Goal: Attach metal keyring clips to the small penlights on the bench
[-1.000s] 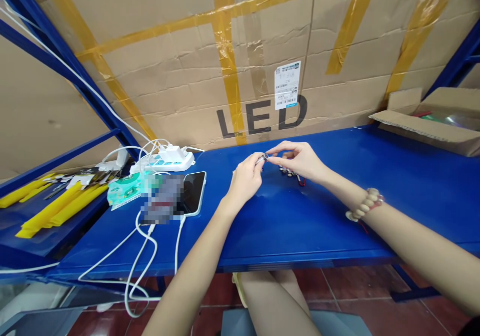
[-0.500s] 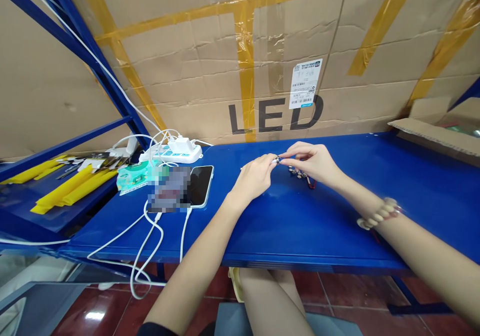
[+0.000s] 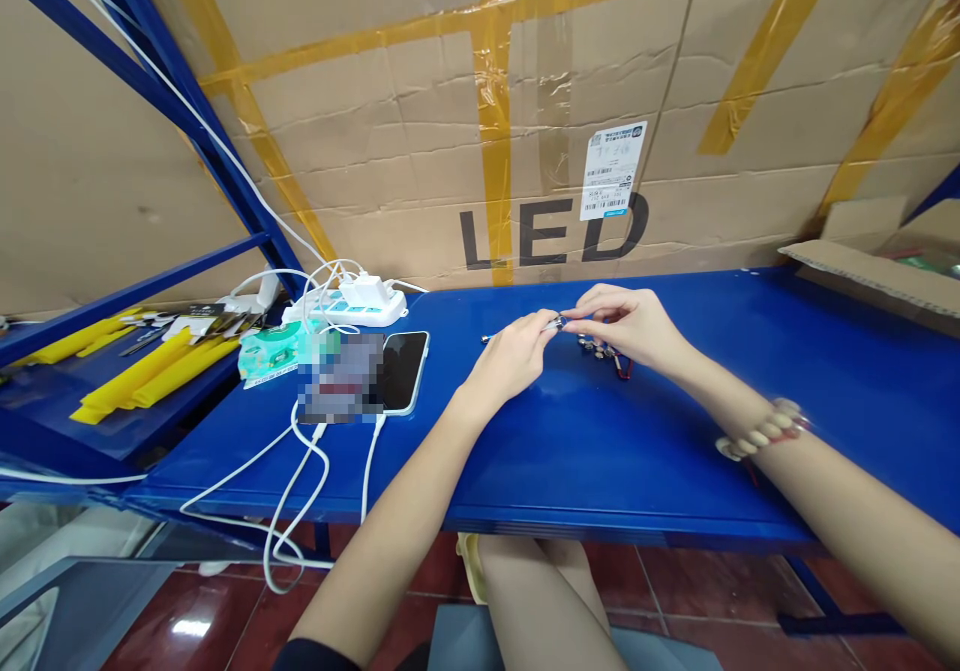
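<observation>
My left hand [image 3: 511, 356] is closed around a small silvery piece [image 3: 553, 323] that pokes out past its fingertips. A thin, dark-tipped end [image 3: 486, 339] shows on the other side of the same hand; whether it belongs to the same piece is hidden. My right hand [image 3: 626, 323], a beaded bracelet [image 3: 765, 431] on its wrist, pinches at the silvery piece's right end with thumb and forefinger. Under the right hand, several small shiny metal bits [image 3: 596, 348] lie on the blue table [image 3: 600, 451] beside a small red loop [image 3: 623, 367].
To the left lie a phone [image 3: 403, 371] with a white cable and a green packet [image 3: 262, 351]. Behind them is a white power strip [image 3: 382, 306]. Yellow strips [image 3: 142, 376] lie on the far-left shelf. A large carton [image 3: 420, 151] stands behind; an open box [image 3: 877, 271] sits right.
Both hands stay together at nearly the same spot. The thin end left of my left hand shows more clearly now. The whole view has shifted very slightly.
</observation>
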A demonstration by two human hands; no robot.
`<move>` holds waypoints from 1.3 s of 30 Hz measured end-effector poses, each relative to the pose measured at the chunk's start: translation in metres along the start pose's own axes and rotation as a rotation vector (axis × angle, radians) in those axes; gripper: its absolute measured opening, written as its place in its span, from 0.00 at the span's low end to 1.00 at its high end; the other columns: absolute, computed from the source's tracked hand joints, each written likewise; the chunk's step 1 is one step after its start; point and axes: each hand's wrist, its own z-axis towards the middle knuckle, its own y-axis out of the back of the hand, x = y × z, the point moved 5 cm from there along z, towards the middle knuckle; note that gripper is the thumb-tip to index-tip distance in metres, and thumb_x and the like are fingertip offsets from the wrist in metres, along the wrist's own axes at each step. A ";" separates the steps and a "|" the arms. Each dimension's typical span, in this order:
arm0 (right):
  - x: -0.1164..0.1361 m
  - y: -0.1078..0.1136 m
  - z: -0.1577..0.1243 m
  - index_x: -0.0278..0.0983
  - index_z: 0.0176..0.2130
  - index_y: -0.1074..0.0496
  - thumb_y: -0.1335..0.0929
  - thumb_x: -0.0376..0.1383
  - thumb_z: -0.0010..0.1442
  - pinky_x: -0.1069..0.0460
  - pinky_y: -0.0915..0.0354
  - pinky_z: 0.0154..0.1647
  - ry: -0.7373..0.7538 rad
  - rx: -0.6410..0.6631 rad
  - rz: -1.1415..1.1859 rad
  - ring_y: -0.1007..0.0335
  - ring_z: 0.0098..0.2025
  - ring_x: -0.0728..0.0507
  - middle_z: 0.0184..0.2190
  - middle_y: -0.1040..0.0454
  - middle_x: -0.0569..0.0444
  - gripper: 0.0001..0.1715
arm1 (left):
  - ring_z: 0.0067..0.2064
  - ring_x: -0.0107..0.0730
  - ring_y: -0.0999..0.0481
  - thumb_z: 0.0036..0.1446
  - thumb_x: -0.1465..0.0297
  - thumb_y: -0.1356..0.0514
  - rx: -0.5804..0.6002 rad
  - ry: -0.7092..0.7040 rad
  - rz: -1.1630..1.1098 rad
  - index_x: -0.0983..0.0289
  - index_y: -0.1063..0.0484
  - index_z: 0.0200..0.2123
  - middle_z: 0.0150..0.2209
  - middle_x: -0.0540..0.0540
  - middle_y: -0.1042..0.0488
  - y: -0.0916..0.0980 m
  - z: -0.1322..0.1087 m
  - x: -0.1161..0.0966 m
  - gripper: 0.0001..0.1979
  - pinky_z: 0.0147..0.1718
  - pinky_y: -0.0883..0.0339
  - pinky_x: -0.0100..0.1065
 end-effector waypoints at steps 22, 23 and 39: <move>0.004 -0.002 -0.008 0.42 0.29 0.22 0.38 0.47 0.59 0.52 0.41 0.29 0.232 0.126 -0.392 0.32 0.30 0.47 0.32 0.28 0.52 0.19 | 0.36 0.33 0.27 0.62 0.71 0.54 0.131 0.057 -0.062 0.61 0.36 0.39 0.33 0.53 0.27 -0.011 -0.005 0.009 0.08 0.37 0.38 0.31; 0.005 -0.002 -0.009 0.43 0.30 0.22 0.38 0.47 0.59 0.52 0.40 0.29 0.240 0.129 -0.403 0.32 0.31 0.47 0.32 0.28 0.52 0.19 | 0.36 0.33 0.27 0.62 0.71 0.54 0.128 0.059 -0.063 0.61 0.36 0.39 0.33 0.53 0.27 -0.011 -0.005 0.009 0.08 0.37 0.38 0.31; -0.003 -0.001 -0.004 0.38 0.28 0.23 0.35 0.48 0.56 0.53 0.41 0.26 0.232 0.085 -0.356 0.35 0.25 0.49 0.29 0.27 0.52 0.19 | 0.45 0.35 0.28 0.63 0.70 0.55 0.137 0.008 0.034 0.61 0.36 0.42 0.42 0.55 0.27 -0.010 -0.003 0.007 0.10 0.45 0.37 0.35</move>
